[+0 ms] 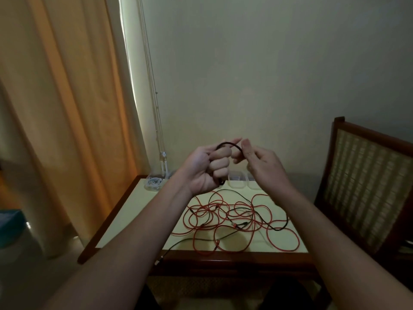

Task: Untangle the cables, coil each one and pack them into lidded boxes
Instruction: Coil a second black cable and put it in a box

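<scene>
A person stands at a small wood-edged table (134, 211) with both forearms raised over it, working a dark cable (230, 143) between bare hands. The left hand (207, 168) is a closed fist, palm towards the person, with its fingers curled tight round the cable. A short tail of the cable pokes out beneath the fist. From the top of that fist the cable arches across to the right hand (263, 163), which pinches it between thumb and forefinger while the other fingers stay loosely bent. The two hands are held close together, almost touching, well above the tabletop.

Below and just in front of the hands, a sprawl of red cables (223, 220) lies looped across the pale tabletop. A thin black cable (243, 209) is threaded through them, and one dark end trails over the near edge. Whether the cable in the hands joins that tangle cannot be told.

At the far left corner of the table sits a clear box (154, 183) holding a coiled white cable. More clear boxes (237, 181) stand along the back edge, partly hidden behind the hands. A cane-backed chair (368, 175) stands to the right and a pale orange curtain (67, 108) hangs to the left.
</scene>
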Action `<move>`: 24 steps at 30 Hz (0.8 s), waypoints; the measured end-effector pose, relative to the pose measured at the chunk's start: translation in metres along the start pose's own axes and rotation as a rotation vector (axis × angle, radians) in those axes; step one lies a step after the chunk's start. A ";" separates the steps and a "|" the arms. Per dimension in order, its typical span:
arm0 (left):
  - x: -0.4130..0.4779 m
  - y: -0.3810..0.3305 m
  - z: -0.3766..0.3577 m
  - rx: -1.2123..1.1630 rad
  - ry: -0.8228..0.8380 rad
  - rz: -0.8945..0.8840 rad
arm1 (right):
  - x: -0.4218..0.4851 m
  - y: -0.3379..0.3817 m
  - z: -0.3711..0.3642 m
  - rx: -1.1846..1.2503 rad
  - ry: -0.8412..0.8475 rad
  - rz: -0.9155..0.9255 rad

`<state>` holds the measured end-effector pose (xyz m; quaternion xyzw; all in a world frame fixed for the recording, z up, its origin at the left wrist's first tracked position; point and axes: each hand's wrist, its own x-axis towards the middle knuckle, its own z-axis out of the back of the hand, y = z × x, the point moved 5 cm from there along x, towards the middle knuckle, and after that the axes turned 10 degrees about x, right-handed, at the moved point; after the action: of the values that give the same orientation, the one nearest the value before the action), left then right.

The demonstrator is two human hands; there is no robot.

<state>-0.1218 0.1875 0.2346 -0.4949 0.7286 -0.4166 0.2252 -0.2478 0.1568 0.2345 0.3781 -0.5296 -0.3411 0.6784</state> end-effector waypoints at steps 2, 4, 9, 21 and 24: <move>-0.002 0.001 -0.001 -0.161 0.121 0.034 | -0.007 -0.005 -0.012 0.134 0.060 -0.133; -0.005 0.002 -0.004 -0.282 0.256 0.078 | -0.011 -0.007 -0.021 0.225 0.090 -0.183; -0.008 0.000 0.000 -0.140 0.129 -0.015 | -0.014 -0.007 -0.021 0.278 0.061 -0.117; -0.003 -0.001 0.018 0.460 -0.326 -0.226 | -0.003 -0.001 -0.008 -0.062 -0.028 0.065; -0.001 -0.003 0.012 0.429 -0.307 -0.240 | 0.000 0.002 -0.011 -0.045 -0.032 0.061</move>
<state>-0.1111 0.1835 0.2301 -0.5759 0.5174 -0.5052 0.3813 -0.2372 0.1591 0.2344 0.3408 -0.5439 -0.3383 0.6882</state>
